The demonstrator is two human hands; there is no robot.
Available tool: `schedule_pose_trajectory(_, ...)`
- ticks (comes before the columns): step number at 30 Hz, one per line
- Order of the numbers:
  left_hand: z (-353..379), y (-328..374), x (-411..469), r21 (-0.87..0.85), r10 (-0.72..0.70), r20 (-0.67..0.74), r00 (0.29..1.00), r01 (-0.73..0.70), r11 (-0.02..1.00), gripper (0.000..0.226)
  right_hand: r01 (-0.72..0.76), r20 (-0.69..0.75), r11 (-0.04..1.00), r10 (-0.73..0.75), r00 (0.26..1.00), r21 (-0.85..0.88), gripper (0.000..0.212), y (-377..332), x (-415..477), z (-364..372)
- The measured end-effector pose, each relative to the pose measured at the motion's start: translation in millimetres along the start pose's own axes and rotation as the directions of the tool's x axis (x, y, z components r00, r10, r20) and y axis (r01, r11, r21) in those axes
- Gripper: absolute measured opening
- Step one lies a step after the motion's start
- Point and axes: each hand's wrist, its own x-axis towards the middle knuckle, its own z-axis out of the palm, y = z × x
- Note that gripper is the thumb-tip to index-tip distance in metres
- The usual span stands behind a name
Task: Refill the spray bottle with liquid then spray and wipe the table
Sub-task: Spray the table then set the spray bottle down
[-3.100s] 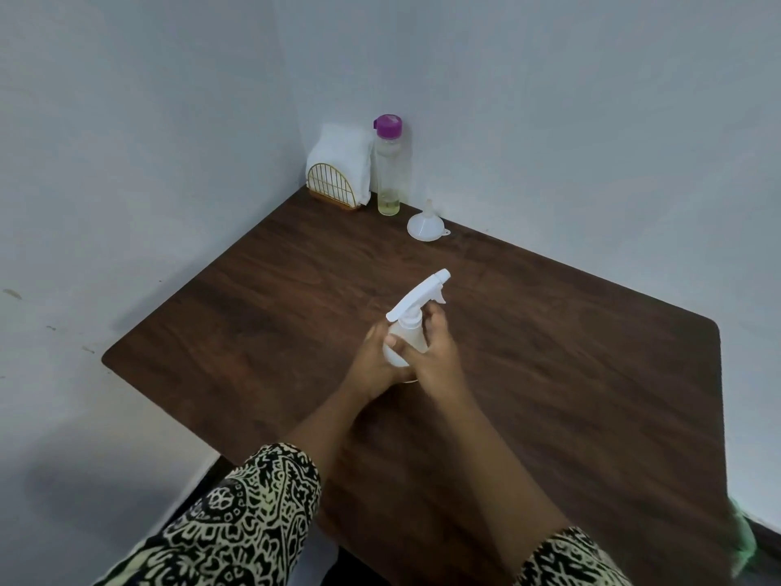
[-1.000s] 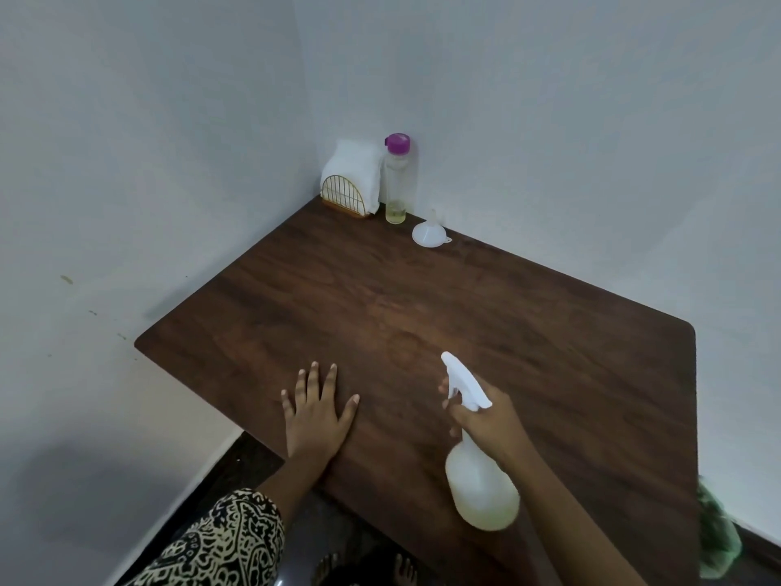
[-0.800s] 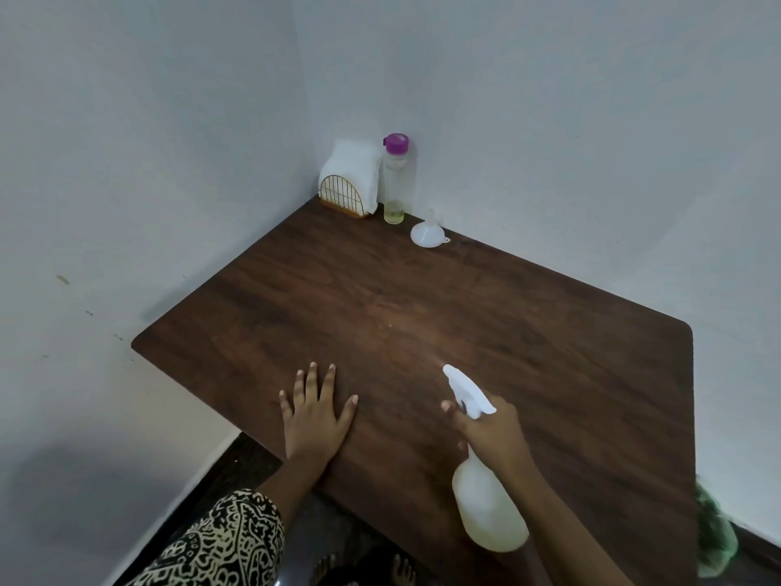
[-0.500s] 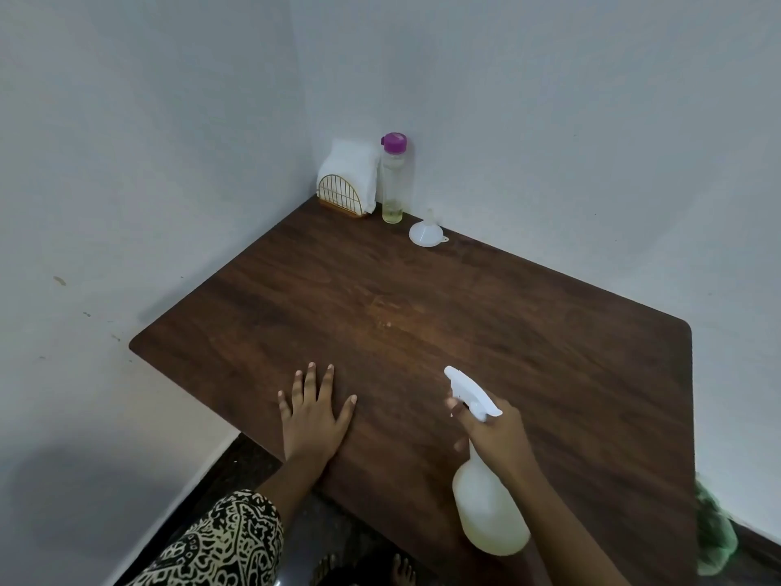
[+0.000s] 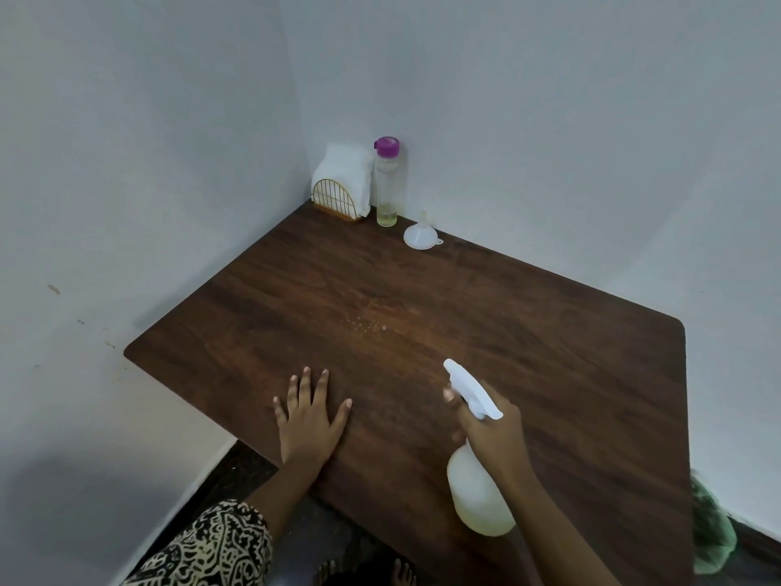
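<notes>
Writing or brand marks could not be read on anything in view; the bottles looked plain. A dark brown wood-grain worktop point(image 5: 528, 332) filled a corner between two pale walls. The right hand point(image 5: 492, 433) held a white spray bottle point(image 5: 477, 496) above the near right part of the worktop, fingers point(image 5: 448, 393) wrapped around its neck and trigger, the nozzle pointing toward the far left. The bottle's rounded body hung below the hand and showed pale yellowish liquid at its bottom. A small patch of fine droplets point(image 5: 367, 325) lay on the middle of the worktop, ahead of the nozzle. The left hand point(image 5: 310, 420) rested palm down on the near edge of the worktop, its fingers spread flat and holding nothing. A black-and-cream patterned sleeve point(image 5: 211, 543) covered the left forearm.

In the far corner stood a gold wire holder point(image 5: 336, 200) with white napkins point(image 5: 346, 171) in it. Just right of it stood a tall clear bottle point(image 5: 386, 184) with a purple cap, upright, with a little yellowish liquid at the bottom. A white funnel point(image 5: 420, 234) sat mouth down near that bottle, to its right. Something green point(image 5: 712, 530), blurred, showed past the near right edge of the worktop. Nothing lay between the hands and the droplets.
</notes>
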Motion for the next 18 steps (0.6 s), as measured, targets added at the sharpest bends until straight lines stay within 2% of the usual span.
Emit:
schedule_pose_trajectory(2,-0.8,4.1,-3.5,-0.140,0.050,-0.021,0.999,-0.053,0.989,0.077,0.105,0.007,0.993,-0.105,0.994,0.058,0.017,-0.2,2.1,-3.5)
schedule_pose_trajectory(4,-2.1,13.9,-13.3,-0.272,0.246,-0.042,0.968,-0.248,0.930,0.084,0.177,0.009,0.978,-0.179,0.984,0.106,0.022,-0.3,7.1,-8.4)
schedule_pose_trajectory(7,-7.3,52.4,-31.9,-0.345,0.553,0.050,0.831,-0.506,0.791,0.088,0.286,0.038,0.954,-0.290,0.956,0.084,0.021,0.5,20.5,-18.1)
schedule_pose_trajectory(9,-6.5,82.3,-38.3,-0.352,0.642,0.080,0.763,-0.581,0.734,0.092,0.334,0.084,0.941,-0.337,0.938,0.049,0.010,3.2,31.0,-24.7)
schedule_pose_trajectory(11,-0.1,106.0,-39.9,-0.403,0.656,0.044,0.753,-0.587,0.701,0.089,0.326,0.114,0.944,-0.330,0.937,0.056,0.018,1.0,39.4,-29.9)
schedule_pose_trajectory(14,9.8,126.6,-33.7,-0.462,0.577,-0.050,0.815,-0.531,0.710,0.071,0.267,0.128,0.964,-0.265,0.956,-0.004,0.034,2.0,45.9,-33.8)
schedule_pose_trajectory(15,11.4,129.8,-30.3,-0.451,0.555,-0.068,0.829,-0.522,0.724,0.067,0.238,0.095,0.969,-0.232,0.968,-0.059,0.041,7.1,45.0,-32.9)
schedule_pose_trajectory(18,12.5,136.9,-19.7,-0.343,0.560,-0.066,0.826,-0.545,0.765,0.069,0.075,-0.133,0.962,-0.113,0.985,-0.262,0.061,31.0,40.7,-29.0)
